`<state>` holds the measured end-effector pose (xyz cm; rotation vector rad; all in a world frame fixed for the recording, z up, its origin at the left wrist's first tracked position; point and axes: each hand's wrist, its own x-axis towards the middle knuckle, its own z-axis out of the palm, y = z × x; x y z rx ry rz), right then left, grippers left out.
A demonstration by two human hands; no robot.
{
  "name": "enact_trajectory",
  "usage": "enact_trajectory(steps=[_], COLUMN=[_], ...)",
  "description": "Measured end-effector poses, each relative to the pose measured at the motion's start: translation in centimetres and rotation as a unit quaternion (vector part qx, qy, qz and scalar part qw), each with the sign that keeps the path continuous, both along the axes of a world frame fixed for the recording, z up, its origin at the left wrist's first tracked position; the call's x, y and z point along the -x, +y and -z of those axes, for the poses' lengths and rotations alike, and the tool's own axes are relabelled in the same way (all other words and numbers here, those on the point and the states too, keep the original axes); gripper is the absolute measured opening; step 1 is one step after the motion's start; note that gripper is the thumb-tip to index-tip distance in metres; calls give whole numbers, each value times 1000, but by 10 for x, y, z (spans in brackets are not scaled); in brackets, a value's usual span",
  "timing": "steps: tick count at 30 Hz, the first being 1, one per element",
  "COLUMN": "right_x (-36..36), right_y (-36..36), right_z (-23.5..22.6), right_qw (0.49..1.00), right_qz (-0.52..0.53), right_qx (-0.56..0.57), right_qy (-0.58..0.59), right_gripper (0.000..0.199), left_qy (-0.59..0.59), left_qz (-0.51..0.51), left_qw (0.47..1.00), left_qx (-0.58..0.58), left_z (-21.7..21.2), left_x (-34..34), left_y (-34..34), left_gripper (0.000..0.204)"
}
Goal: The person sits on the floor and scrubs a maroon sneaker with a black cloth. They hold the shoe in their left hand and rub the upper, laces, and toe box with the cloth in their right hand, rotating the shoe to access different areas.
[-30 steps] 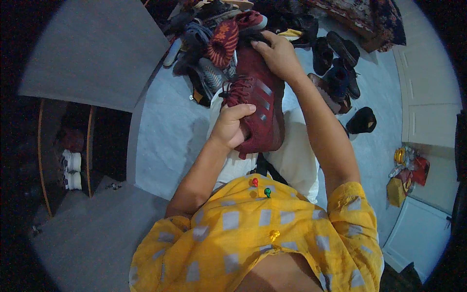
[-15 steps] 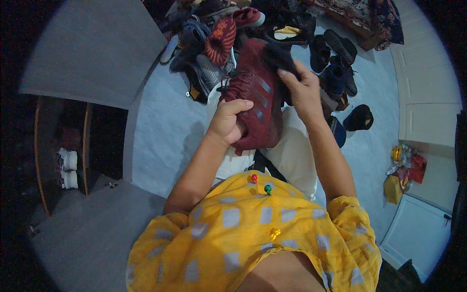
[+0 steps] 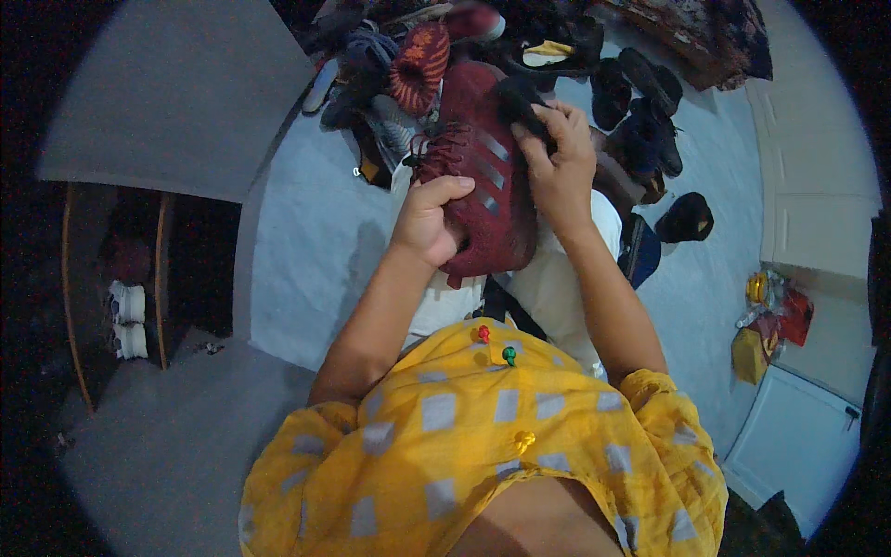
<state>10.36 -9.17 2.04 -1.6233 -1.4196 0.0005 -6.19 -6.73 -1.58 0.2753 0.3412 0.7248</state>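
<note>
Head view: maroon sneaker (image 3: 483, 176) gripped at heel by left hand (image 3: 429, 220), right hand (image 3: 557, 167) closed over its collar.

I have a single view, a wide fisheye worn on the person's head, looking steeply down the yellow shirt (image 3: 483, 446) to the floor (image 3: 316, 241), close enough that the torso fills the 6 o'clock half and both forearms run up toward 12. The left hand (image 3: 429, 215) and right hand (image 3: 560, 167) sit just above centre, near the lens, on a maroon shoe (image 3: 483, 176), with a shoe pile (image 3: 418, 74) at 12 o'clock. Straight edges bow toward the dark round rim (there is no second view here to share anything with).
</note>
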Motion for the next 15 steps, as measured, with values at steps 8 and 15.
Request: enact_trajectory(steps=[8,15], right_x=[14,22], right_y=[-57,-70], right_z=[4,2], right_qw=[997,995], right_qz=[-36,-56], right_qx=[58,71], right_qy=[35,37], right_gripper=[31,36], left_qy=[-13,3], left_qz=[3,-1], left_qw=[1000,1000], left_qx=[7,12], left_z=[2,-2], left_x=[3,4], left_y=[1,0], left_gripper=[38,39])
